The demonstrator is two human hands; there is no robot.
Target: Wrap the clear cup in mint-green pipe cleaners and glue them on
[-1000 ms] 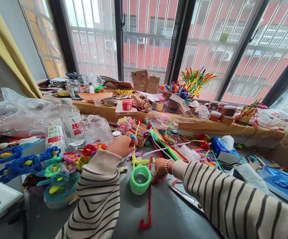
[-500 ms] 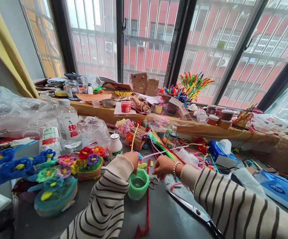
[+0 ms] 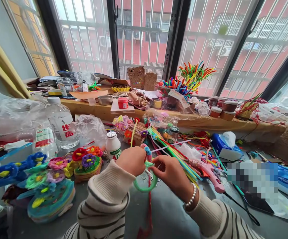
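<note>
My left hand (image 3: 132,160) is closed around a fuzzy pipe-cleaner piece with pink and blue tips (image 3: 147,151), held upright over the grey table. My right hand (image 3: 169,172) pinches the green part of the same piece just beside it. Below both hands sits a green fuzzy-wrapped round container (image 3: 145,183), partly hidden by my fingers. A red pipe cleaner (image 3: 148,205) trails from the hands toward the table's near edge. Both sleeves are striped.
Blue, pink and green pipe-cleaner flowers (image 3: 44,179) lie at the left. A small white bottle (image 3: 113,145), a water bottle (image 3: 60,122), loose pipe-cleaner sticks (image 3: 174,152), a pink glue gun (image 3: 208,171) and a tissue box (image 3: 225,146) crowd the table. A cluttered wooden ledge (image 3: 203,122) runs under the windows.
Both hands drew nearer to me and came together over the green container. My right hand left the table and now pinches the piece. The view shifted left and down.
</note>
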